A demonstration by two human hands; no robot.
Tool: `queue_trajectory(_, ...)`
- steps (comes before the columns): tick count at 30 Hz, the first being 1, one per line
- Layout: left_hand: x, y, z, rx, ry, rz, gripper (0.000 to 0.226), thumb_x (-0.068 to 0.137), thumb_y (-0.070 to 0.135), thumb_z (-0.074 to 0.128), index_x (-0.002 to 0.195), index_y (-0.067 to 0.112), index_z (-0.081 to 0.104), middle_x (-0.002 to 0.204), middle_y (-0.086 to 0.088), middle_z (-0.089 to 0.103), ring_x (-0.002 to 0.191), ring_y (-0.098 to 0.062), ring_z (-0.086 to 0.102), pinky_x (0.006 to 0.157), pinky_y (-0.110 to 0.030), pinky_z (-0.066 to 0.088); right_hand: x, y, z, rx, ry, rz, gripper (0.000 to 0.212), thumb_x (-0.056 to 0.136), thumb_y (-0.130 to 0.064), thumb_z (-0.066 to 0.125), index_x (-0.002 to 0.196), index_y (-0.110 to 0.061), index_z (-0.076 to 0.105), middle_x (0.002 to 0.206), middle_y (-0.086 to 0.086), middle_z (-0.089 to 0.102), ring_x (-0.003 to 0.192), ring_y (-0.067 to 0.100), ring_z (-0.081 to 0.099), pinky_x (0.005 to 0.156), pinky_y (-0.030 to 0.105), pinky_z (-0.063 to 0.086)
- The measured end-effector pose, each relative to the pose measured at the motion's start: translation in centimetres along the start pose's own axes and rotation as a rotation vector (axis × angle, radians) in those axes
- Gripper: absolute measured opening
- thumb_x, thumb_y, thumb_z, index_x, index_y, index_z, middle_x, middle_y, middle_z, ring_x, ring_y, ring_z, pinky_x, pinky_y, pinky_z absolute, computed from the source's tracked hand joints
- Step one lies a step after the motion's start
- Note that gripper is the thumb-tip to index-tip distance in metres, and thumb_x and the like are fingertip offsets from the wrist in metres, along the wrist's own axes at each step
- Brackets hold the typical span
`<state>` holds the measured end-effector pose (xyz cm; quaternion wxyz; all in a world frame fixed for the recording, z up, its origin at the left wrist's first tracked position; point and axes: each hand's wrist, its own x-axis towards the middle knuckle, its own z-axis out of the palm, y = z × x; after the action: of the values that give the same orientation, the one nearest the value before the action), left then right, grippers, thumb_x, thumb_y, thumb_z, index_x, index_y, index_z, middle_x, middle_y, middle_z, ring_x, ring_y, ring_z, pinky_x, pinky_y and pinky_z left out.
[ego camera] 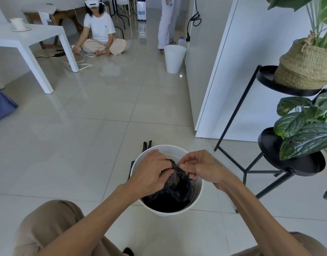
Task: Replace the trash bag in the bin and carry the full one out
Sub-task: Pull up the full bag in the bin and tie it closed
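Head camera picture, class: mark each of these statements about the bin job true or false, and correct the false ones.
1. Both hands grip the black bag. True: the left hand and right hand pinch the top of the black bag.
2. The bag lies on the floor beside the bin. False: it sits inside the white bin.
3. A second white bin stands farther off. True.
4. The plant stand is to the person's left. False: it is on the right.
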<state>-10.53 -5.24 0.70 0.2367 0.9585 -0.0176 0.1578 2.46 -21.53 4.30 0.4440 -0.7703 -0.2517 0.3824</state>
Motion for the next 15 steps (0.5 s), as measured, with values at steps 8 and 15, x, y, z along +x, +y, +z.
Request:
queue_trajectory(8, 0.1, 0.4, -2.5, -1.049, 0.114, -0.647, 0.019, 0.090, 0.003, 0.055, 0.083, 0.000, 0.073, 0.101, -0.015, 0.073, 0.090, -0.017, 0.069, 0.084, -0.027, 0.054, -0.9, 1.0, 0.0, 0.063, 0.221, -0.119, 0.030, 0.096, -0.034, 0.061, 0.081, -0.010, 0.070, 0.077, 0.002, 0.075, 0.072, 0.009, 0.069, 0.073, 0.024, 0.051)
queue_trajectory(15, 1.1, 1.6, -0.6, -1.823, 0.406, -0.830, 0.020, 0.085, 0.007, 0.056, 0.097, -0.007, 0.064, 0.100, -0.023, 0.065, 0.090, -0.030, 0.068, 0.090, -0.036, 0.052, 0.3, -0.9, 2.6, 1.375, 0.088, -0.105, 0.051, 0.103, -0.037, 0.045, 0.062, -0.011, 0.059, 0.074, 0.011, 0.068, 0.089, 0.027, 0.073, 0.090, 0.038, 0.056)
